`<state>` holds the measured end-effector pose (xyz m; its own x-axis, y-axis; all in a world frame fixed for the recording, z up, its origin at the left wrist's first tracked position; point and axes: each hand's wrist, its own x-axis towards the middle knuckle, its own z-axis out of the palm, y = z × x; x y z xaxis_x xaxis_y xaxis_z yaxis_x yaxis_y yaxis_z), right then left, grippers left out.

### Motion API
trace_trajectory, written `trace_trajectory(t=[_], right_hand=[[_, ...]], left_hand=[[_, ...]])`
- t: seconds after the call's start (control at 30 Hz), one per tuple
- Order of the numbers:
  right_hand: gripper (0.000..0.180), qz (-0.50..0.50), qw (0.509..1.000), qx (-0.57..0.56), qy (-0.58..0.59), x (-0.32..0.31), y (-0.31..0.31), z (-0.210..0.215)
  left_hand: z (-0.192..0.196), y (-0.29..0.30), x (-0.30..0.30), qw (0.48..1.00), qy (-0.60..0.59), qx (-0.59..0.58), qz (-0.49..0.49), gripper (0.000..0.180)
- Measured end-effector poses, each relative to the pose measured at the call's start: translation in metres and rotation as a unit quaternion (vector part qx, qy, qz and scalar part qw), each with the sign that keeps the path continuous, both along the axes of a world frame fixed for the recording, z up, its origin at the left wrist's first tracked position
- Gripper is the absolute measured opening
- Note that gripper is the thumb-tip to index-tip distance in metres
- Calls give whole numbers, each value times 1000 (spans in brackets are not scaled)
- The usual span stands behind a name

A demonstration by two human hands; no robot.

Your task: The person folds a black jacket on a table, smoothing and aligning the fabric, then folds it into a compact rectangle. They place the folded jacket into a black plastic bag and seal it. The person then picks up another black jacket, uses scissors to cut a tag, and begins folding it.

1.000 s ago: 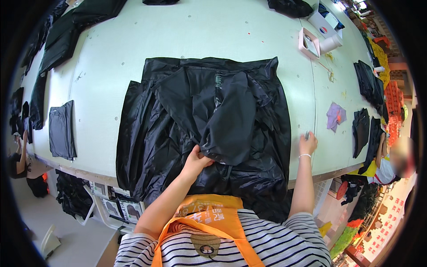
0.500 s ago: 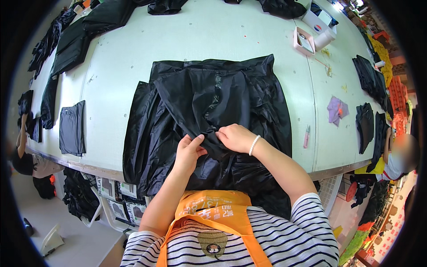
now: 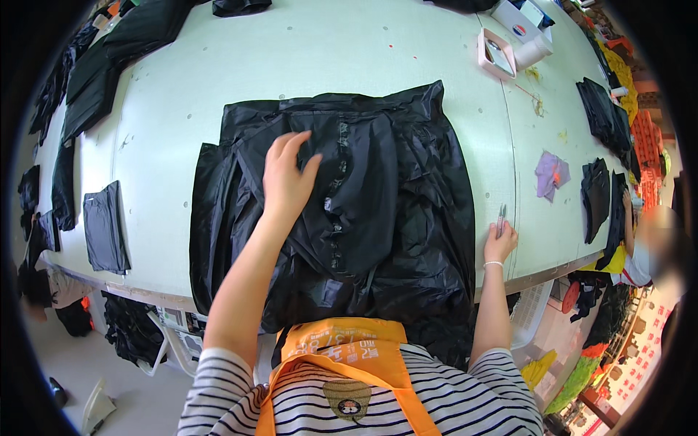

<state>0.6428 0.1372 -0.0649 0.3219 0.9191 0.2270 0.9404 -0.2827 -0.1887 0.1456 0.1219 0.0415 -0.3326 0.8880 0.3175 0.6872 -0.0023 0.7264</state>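
A shiny black garment point(image 3: 429, 211) lies spread in front of me, its hood-like panel turned up with a seam strip running down the middle. Over the panel's upper left is my left hand point(image 3: 289, 174), fingers apart and nothing in them; whether it touches the cloth I cannot tell. My right hand point(image 3: 502, 243), a white beaded bracelet at its wrist, is on the table to the right of the garment. Its fingers close round a small pair of pink thread snips point(image 3: 502, 212), pointed end away from me.
Folded black garments lie at the left point(image 3: 107, 229) and the right point(image 3: 596, 200). A purple cloth point(image 3: 550, 176) is at the right, with a pink tray point(image 3: 481, 54) and a white box point(image 3: 509, 13) behind it. Other people work at both table ends.
Both hands have let go of the garment's panel, which now lies flatter. My left hand has moved up and away from me; my right hand has gone right and taken hold of the thread snips.
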Motion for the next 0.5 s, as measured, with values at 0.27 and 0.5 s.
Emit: trace_trajectory(t=[0.27,0.5], right_hand=[[28,117,972,78,191,-49,59,12],[25,367,893,-16,259,-274,127,87]], left_hand=[[-67,109,2,986,90,-72,-121,26],[-87,121,-12,989,61,-25,-134,8]])
